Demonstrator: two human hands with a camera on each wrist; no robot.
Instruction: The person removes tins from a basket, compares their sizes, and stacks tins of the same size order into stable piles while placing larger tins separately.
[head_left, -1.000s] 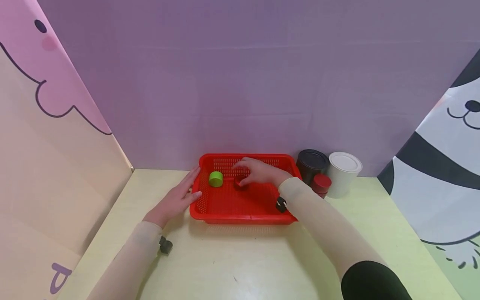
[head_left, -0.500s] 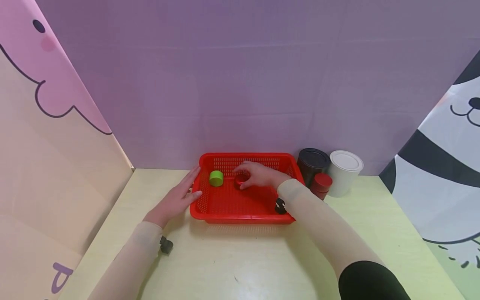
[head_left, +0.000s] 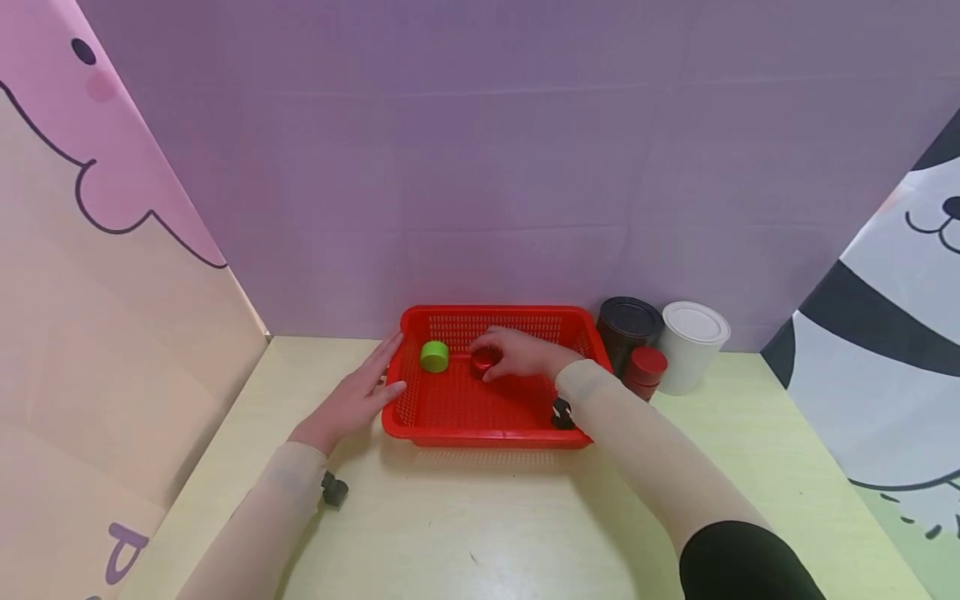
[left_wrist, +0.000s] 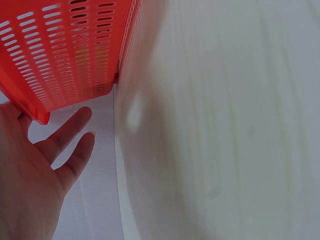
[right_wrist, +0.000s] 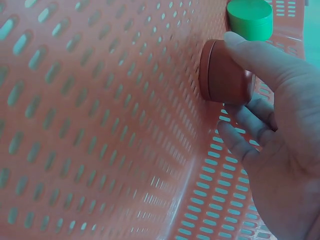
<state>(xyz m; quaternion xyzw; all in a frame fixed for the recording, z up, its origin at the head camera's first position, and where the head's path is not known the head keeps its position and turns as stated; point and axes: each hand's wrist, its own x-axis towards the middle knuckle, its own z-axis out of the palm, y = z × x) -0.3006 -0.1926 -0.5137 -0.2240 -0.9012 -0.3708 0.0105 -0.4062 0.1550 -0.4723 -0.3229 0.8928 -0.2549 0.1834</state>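
Observation:
A red plastic basket [head_left: 491,435] with slotted walls stands against the purple backdrop. Inside it, toward the middle, is a small round red tin [head_left: 486,359]. My right hand [head_left: 521,353] reaches in from the right and pinches this tin between thumb and fingers. In the right wrist view the thumb lies on the side of the tin, with the fingers curled at its opposite side. A green round tin [head_left: 434,357] sits at the basket's left. My left hand [head_left: 358,402] lies with extended fingers along the basket's left rim, thumb over the edge.
Just right of the basket stand a black canister [head_left: 628,332], a white canister [head_left: 692,346] and a small stacked red container [head_left: 646,371]. Decorated panels [head_left: 885,333] flank the pale wooden table [head_left: 465,525]. The backdrop [head_left: 487,167] rises close behind the basket.
My right hand has shifted slightly toward me with the red tin, whose shiny red top shows more now. The left hand has stayed at the rim.

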